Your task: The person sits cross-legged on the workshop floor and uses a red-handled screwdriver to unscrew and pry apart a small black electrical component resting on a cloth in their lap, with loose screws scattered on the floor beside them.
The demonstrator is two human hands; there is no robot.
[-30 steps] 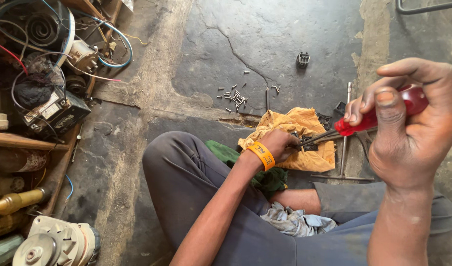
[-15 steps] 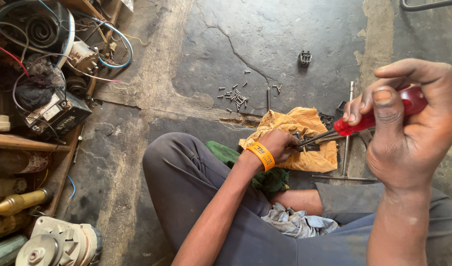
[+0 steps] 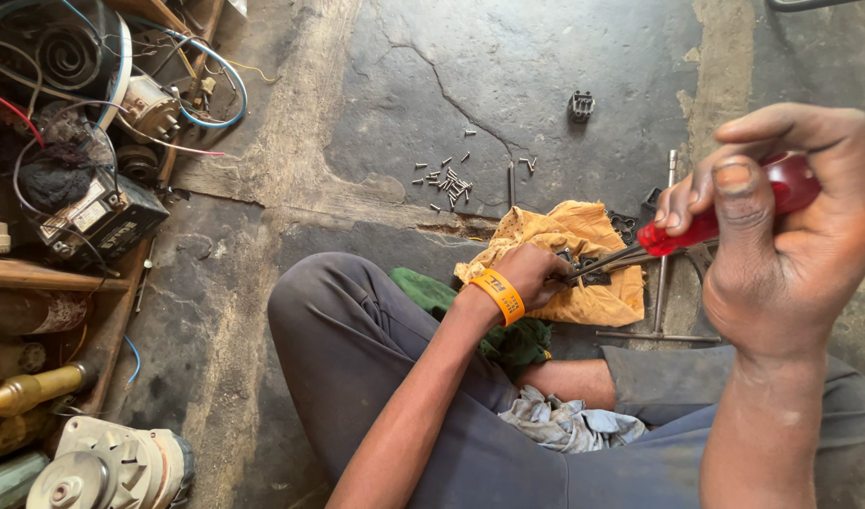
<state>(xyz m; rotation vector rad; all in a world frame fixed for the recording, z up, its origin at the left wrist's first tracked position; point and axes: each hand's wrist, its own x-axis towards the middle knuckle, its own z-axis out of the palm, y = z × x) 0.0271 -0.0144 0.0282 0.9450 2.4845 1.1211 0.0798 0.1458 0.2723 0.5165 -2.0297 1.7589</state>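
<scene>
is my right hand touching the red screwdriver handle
Touching. The head view shows the right hand wrapped around the red screwdriver handle, thumb pressed across it.

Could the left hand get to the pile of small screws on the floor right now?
Probably yes: the left hand rests on the yellow cloth, the screws lie just beyond on open floor.

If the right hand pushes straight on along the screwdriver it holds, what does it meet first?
Most likely the small dark part that the left hand steadies on the yellow cloth. The right hand grips the red-handled screwdriver, its shaft aimed down-left there; depth is uncertain.
</scene>
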